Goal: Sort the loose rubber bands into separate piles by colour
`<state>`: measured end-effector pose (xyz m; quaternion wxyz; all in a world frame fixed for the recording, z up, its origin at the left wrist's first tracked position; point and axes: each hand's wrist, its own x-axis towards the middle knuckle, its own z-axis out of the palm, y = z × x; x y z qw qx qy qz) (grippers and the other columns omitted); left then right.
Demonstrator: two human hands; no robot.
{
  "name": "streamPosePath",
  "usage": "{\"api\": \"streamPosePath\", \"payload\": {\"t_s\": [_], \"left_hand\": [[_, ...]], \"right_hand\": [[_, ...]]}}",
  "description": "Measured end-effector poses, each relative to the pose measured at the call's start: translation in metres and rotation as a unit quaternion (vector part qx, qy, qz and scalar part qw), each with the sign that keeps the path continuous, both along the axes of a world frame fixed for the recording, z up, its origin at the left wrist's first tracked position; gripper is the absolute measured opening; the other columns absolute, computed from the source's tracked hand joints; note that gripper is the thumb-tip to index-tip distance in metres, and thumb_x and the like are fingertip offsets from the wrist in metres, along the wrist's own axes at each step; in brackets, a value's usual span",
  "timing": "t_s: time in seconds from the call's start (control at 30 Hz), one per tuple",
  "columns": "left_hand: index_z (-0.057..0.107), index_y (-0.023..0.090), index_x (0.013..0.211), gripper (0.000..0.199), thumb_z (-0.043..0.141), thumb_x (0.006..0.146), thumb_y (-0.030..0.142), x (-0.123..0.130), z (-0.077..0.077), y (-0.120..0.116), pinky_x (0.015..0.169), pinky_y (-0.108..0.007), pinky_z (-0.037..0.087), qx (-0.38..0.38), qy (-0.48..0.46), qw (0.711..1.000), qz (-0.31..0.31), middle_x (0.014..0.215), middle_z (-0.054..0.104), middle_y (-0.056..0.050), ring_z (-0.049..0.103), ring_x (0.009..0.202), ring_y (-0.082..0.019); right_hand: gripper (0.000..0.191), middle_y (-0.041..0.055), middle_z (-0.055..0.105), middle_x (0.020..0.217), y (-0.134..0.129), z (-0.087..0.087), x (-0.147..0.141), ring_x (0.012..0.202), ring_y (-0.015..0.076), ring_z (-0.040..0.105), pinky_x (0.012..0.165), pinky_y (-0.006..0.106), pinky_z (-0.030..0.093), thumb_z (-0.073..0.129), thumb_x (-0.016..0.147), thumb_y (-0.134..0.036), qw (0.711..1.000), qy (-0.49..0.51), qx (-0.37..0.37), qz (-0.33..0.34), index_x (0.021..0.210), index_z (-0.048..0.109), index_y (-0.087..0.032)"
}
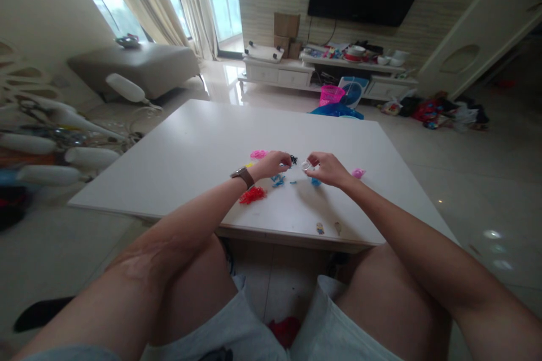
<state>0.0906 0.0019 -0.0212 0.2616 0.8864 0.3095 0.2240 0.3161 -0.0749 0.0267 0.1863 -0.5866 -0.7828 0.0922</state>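
My right hand [329, 169] is closed on a small clear round container [305, 166], held above the white table. Facing it, my left hand [275, 164] has its fingers pinched together; what is between them is too small to make out. Small black pieces [294, 159] show just past the left fingertips. Below that hand lie loose blue pieces [278, 181], with a single blue piece [293, 182] to their right. A blue bundle [315, 182] sits under my right hand. A red pile [253, 196] lies nearer to me, and a pink pile [258, 154] lies farther back.
The white table [178, 152] spreads out in front of my knees. A pink-purple bundle [358, 173] lies by my right forearm. Near the front edge are a small yellow-and-blue figure [319, 228] and another small flat piece [337, 228]. A lamp with white shades [80, 158] stands left.
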Motion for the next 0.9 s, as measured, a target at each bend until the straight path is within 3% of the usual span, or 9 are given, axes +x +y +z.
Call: {"api": "streamPosePath", "payload": {"t_s": [0.2,0.57,0.9], "left_hand": [[0.074,0.014,0.087,0.014,0.063,0.078,0.009,0.001,0.008,-0.006,0.066,-0.023,0.045,0.024,-0.017,0.999,-0.016,0.079,0.070,-0.003,0.060,0.069,-0.013],[0.075,0.014,0.085,0.015,0.064,0.077,0.009,0.008,0.006,-0.013,0.064,-0.023,0.044,0.027,-0.043,0.998,-0.046,0.075,0.069,-0.002,0.059,0.067,-0.012],[0.068,0.014,0.084,0.014,0.075,0.071,0.011,0.010,0.009,-0.019,0.064,-0.022,0.050,-0.071,-0.134,0.988,-0.025,0.075,0.071,-0.001,0.066,0.071,-0.013]], "right_hand": [[0.029,0.0060,0.074,0.099,0.000,-0.001,-0.002,0.084,0.0193,0.068,0.077,0.027,0.049,0.072,0.074,-0.026,0.998,-0.058,-0.014,0.011,0.102,0.076,-0.019],[0.030,0.0055,0.073,0.105,-0.004,-0.003,-0.012,0.087,0.0205,0.069,0.074,0.028,0.049,0.074,0.078,-0.031,0.996,-0.082,-0.023,0.033,0.107,0.077,-0.023],[0.029,0.0054,0.074,0.102,-0.005,-0.006,-0.015,0.085,0.0191,0.069,0.076,0.027,0.050,0.074,0.080,-0.033,0.996,-0.059,-0.026,0.056,0.106,0.078,-0.022]]}}
